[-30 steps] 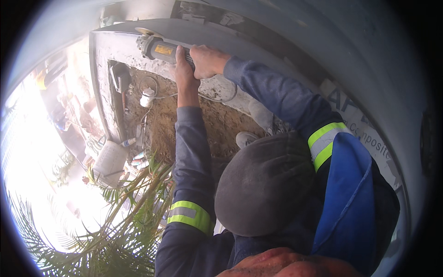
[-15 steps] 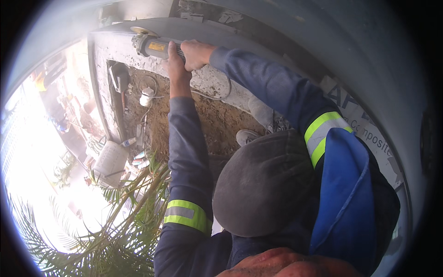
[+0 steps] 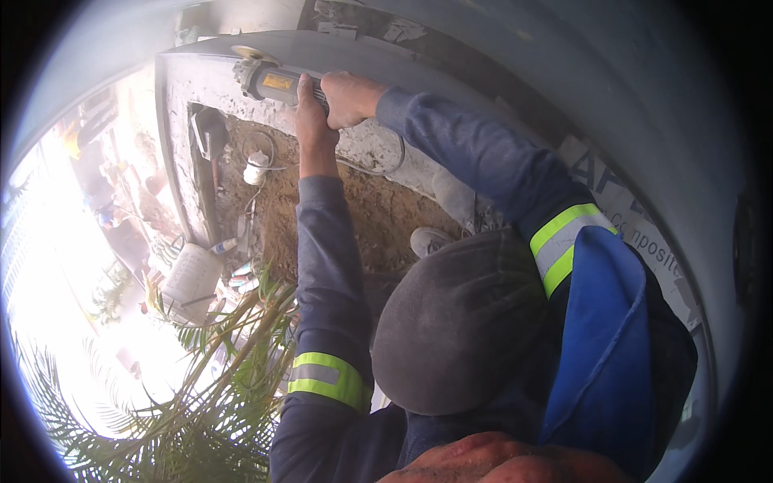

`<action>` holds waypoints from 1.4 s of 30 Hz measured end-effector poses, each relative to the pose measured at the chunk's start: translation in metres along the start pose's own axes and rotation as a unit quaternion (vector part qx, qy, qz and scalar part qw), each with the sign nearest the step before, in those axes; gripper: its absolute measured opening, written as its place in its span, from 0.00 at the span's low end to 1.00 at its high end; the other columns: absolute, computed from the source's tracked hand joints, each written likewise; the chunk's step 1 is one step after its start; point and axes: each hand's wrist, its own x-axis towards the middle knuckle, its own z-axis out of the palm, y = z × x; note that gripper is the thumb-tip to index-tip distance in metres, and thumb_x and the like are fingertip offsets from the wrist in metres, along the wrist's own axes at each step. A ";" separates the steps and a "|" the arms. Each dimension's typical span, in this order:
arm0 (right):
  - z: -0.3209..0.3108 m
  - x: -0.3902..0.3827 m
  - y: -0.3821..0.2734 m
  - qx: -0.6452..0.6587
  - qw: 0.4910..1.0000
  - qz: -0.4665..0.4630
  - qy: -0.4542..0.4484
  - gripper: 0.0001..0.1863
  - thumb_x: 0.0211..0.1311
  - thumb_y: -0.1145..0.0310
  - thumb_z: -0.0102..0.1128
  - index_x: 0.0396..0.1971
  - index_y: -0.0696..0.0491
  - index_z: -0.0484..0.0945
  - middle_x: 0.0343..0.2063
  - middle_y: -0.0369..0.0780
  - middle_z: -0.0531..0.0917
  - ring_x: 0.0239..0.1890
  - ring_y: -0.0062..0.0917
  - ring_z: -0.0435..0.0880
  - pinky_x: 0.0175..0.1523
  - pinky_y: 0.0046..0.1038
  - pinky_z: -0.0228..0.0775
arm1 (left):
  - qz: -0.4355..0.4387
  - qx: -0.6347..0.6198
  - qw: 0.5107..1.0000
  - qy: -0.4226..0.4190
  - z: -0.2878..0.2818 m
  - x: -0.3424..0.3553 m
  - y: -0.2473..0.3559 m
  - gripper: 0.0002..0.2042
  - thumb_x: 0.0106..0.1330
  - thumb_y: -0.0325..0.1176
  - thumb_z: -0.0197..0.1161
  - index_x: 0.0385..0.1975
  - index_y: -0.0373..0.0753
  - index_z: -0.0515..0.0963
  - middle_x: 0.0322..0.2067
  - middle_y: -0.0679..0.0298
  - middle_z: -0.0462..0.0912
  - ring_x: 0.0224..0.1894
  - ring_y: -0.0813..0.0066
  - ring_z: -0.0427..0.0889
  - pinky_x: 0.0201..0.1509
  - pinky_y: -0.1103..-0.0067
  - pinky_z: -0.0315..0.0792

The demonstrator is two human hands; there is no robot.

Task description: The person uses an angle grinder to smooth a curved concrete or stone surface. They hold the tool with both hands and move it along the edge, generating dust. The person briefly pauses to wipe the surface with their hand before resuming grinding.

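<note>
Both hands are closed round the grey body of an angle grinder (image 3: 274,83) with an orange-yellow label, in the upper left. My left hand (image 3: 312,117) grips it from below, thumb up along its side. My right hand (image 3: 351,98) is wrapped round its rear end, just right of the left hand. A tan disc (image 3: 256,55) shows at the grinder's head, by the top of a rough whitish wall edge (image 3: 354,141). Whether the disc touches the surface cannot be made out. A grey cord (image 3: 400,153) loops below the right hand.
Behind the grinder curves a large grey panel (image 3: 451,76). Brown soil (image 3: 354,209) lies below the wall edge, with a small white object (image 3: 256,167) and a grey shoe (image 3: 428,240). A whitish bucket (image 3: 192,278) and palm fronds (image 3: 217,402) are at left. A dark rounded cap (image 3: 459,322) blocks the middle.
The angle grinder and both hands have shifted slightly right. Both hands keep hold of it.
</note>
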 end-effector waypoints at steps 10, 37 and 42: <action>-0.005 -0.024 0.004 0.028 0.999 0.024 -0.019 0.26 0.48 0.68 0.72 0.45 0.70 0.81 0.41 0.55 0.88 0.44 0.45 0.90 0.49 0.40 0.84 | 0.040 0.044 0.997 0.046 0.022 -0.033 -0.004 0.18 0.77 0.35 0.60 0.55 0.26 0.73 0.45 0.54 0.83 0.40 0.70 0.86 0.40 0.73 0.82; -0.002 -0.009 0.007 0.002 1.000 0.014 -0.026 0.18 0.48 0.68 0.70 0.36 0.68 0.85 0.34 0.53 0.88 0.37 0.42 0.91 0.44 0.40 0.83 | 0.016 0.047 0.998 0.032 0.011 -0.014 -0.004 0.22 0.75 0.41 0.63 0.55 0.24 0.73 0.44 0.52 0.83 0.42 0.66 0.87 0.41 0.71 0.83; -0.009 -0.037 0.005 0.012 1.000 0.019 -0.012 0.24 0.48 0.67 0.72 0.43 0.69 0.83 0.43 0.55 0.88 0.45 0.44 0.90 0.51 0.40 0.83 | 0.029 0.051 0.996 0.067 0.030 -0.041 -0.006 0.20 0.75 0.38 0.64 0.53 0.23 0.74 0.43 0.53 0.83 0.39 0.69 0.86 0.38 0.72 0.83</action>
